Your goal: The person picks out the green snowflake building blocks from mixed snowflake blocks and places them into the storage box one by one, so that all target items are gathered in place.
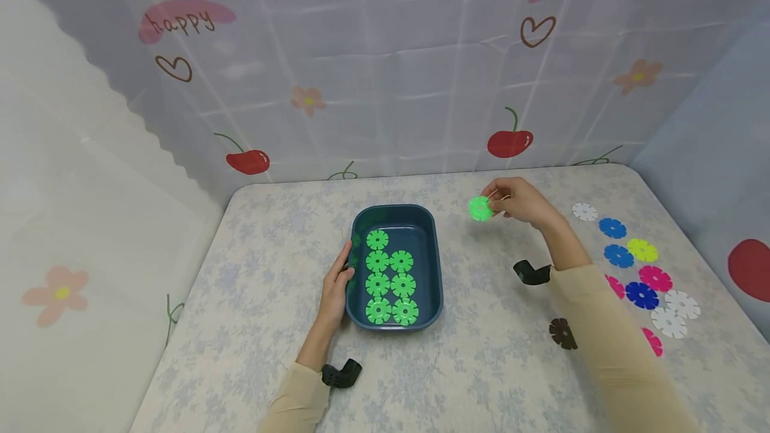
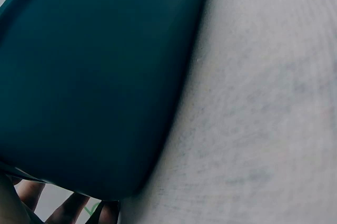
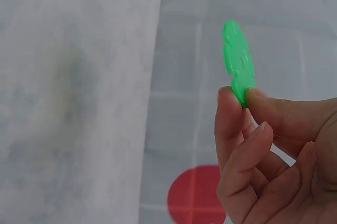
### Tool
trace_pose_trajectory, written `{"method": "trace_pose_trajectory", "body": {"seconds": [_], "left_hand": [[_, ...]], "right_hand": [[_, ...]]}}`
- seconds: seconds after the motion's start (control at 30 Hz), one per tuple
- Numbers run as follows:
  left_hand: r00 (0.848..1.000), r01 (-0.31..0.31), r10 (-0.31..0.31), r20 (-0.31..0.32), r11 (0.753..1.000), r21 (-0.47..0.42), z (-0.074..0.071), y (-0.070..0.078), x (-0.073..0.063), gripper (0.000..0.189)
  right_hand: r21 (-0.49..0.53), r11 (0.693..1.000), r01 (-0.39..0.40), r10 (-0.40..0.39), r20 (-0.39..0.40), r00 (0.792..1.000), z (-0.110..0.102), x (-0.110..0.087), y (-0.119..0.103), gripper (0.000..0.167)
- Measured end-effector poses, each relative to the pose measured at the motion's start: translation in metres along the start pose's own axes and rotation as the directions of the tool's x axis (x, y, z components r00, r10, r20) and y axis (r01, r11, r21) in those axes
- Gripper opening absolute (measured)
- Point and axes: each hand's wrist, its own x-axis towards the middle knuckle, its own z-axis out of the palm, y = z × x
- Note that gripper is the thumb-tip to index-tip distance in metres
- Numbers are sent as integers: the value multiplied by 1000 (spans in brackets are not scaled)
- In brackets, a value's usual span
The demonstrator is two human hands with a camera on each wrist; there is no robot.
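My right hand (image 1: 516,200) pinches a bright green notched plastic disc (image 1: 480,208) between thumb and fingertips, above the table to the right of the tray. In the right wrist view the disc (image 3: 238,60) stands nearly edge-on over the thumb and forefinger. A dark blue rectangular tray (image 1: 426,319) lies on the table, and several green notched discs (image 1: 377,261) sit in it in two columns, the left one longer. At the tray's left side my left hand (image 1: 334,291) grips the wall, thumb by the rim. Its fingers (image 2: 66,211) show partly behind the tray in the left wrist view.
Scattered on the right of the table are loose notched discs: white (image 1: 668,323), blue (image 1: 618,256), yellow (image 1: 642,250), pink (image 1: 656,278) and brown (image 1: 559,333). The right sleeve (image 1: 613,346) covers some of them. A printed curtain (image 1: 397,72) hangs behind the table.
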Motion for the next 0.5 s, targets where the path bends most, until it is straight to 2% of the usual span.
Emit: {"method": "trace_pose_trajectory", "body": {"seconds": [0.27,0.5], "left_hand": [[1000,-7,7,3,1000,-10,-1,-2,1,52],[1000,4,-4,6,1000,-7,-1,0,1,52]], "right_hand": [[-7,998,55,-55,24,998,19,23,-39,21],[-23,985,173,-171,79,982,46,45,-65,19]]}}
